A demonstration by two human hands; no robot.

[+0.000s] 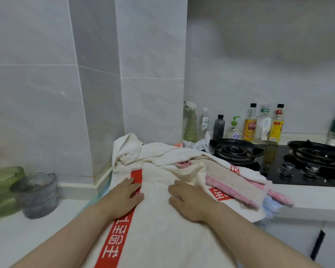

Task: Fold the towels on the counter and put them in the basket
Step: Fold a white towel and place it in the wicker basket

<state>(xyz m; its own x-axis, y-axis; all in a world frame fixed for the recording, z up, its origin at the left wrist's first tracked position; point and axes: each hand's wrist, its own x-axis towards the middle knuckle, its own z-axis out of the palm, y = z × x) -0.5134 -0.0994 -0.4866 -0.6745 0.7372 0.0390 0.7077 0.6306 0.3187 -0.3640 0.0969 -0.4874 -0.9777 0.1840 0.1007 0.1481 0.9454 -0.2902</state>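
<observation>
Your one head-worn camera looks forward and down, close over the towel (162,229) on the counter (307,202), squarely facing the tiled wall corner (151,74); the gas hob (269,171) sits right of centre.

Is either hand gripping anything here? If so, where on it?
Nothing is gripped. The left hand lies flat on the red lettered stripe of the cream terry towel; the right hand lies flat on its plain middle.

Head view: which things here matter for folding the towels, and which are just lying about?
For the job: white towel with red band under left hand and right hand; pink towel; crumpled white towel. Basket not in view.
Lying about: spray bottle, sauce bottles, gas stove, grey cup, green cup.
</observation>
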